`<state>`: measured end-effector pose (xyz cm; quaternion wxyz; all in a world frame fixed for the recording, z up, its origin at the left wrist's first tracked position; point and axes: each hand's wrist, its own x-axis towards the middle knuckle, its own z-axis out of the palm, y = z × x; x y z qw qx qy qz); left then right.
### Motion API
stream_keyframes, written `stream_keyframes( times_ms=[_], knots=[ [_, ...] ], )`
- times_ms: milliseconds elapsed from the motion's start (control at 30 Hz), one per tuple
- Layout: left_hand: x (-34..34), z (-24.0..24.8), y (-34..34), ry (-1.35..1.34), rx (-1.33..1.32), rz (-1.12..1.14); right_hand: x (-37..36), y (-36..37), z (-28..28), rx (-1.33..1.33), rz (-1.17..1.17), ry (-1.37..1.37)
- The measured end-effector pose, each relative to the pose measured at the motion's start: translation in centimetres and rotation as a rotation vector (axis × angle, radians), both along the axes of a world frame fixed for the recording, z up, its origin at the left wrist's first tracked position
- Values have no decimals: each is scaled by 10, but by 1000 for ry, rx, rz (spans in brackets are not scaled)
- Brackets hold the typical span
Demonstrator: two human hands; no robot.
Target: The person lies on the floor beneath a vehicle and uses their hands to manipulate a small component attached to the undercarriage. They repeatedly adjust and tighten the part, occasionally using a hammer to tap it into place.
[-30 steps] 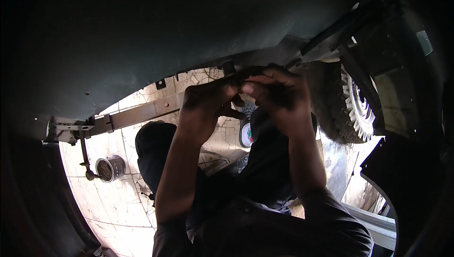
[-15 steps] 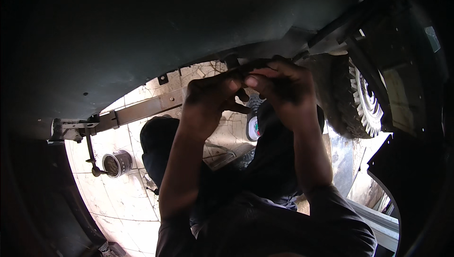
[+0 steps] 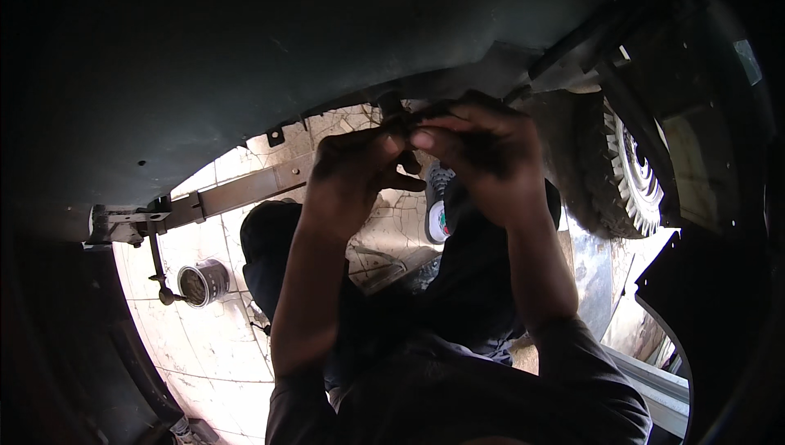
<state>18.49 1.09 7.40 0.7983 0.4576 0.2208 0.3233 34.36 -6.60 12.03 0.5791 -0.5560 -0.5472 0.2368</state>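
Observation:
I look up at the dark underside of a vehicle (image 3: 327,44). Both my hands are raised to its lower edge. My left hand (image 3: 360,175) and my right hand (image 3: 482,150) meet fingertip to fingertip, pinched on a small dark fitting (image 3: 398,115) that hangs from the underbody edge. The fitting is mostly hidden by my fingers and by shadow. My dark-sleeved forearms come up from the lower edge, over my dark clothing (image 3: 458,388).
A knobbly tyre (image 3: 621,167) stands close on the right of my right hand. A rusty flat metal bar (image 3: 237,191) runs left to a bracket with a hanging rod. A small metal can (image 3: 203,281) lies on the cracked pale ground (image 3: 204,355). A white shoe (image 3: 439,216) shows behind my hands.
Both hands stay pinched at the same spot on the underbody edge. The view has shifted slightly, bringing the tyre and hands a little nearer.

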Motion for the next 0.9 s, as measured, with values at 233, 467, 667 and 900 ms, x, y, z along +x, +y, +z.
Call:
stream_keyframes(
  times_ms=[233,467,667,900],
  knots=[
    [4,-6,0,0,11,2,5,-1,5,-28,47,-36],
    [4,2,-1,-44,-41,-2,7,2,10,-78,56,-10],
    [4,3,3,-44,-12,-12,11,9,10,-96,83,8],
    [5,-3,-2,-38,-94,-4,7,6,2,-48,66,64]
  ],
)
